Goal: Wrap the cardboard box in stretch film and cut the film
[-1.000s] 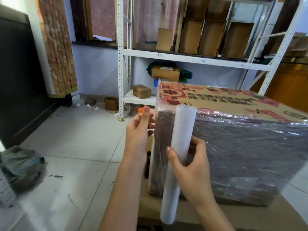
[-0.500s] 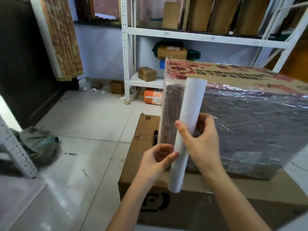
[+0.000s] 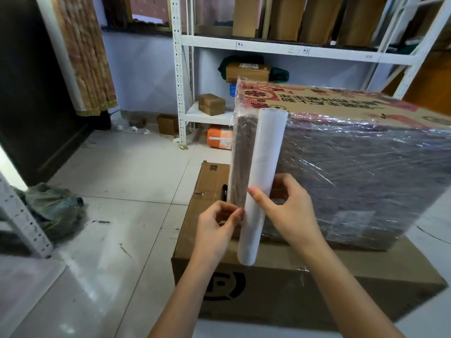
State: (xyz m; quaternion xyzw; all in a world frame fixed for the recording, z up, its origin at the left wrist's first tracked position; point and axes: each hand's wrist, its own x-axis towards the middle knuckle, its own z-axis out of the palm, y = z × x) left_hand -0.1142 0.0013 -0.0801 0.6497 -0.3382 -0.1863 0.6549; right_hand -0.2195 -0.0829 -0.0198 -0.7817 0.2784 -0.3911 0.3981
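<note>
A large cardboard box [image 3: 353, 106] with red print on top stands on a flat brown carton [image 3: 280, 284]. Clear stretch film [image 3: 361, 181] covers its dark near side. The white film roll [image 3: 262, 172] stands nearly upright at the box's left corner. My right hand [image 3: 290, 211] grips the roll's lower half from the right. My left hand [image 3: 218, 225] pinches the film sheet just left of the roll, near its lower end. A black pen-like tool [image 3: 224, 191] lies on the carton behind my left hand.
White metal shelving [image 3: 181, 93] with several cartons stands behind the box. An orange pouch [image 3: 219, 140] lies on the tiled floor under it. A grey-green bag [image 3: 53, 211] lies at the left beside a white rack leg [image 3: 22, 223]. A dark cabinet lines the left wall.
My left hand has dropped from the box's upper left corner to the roll's lower end and pinched the film there. The view has tilted down, so the brown carton shows.
</note>
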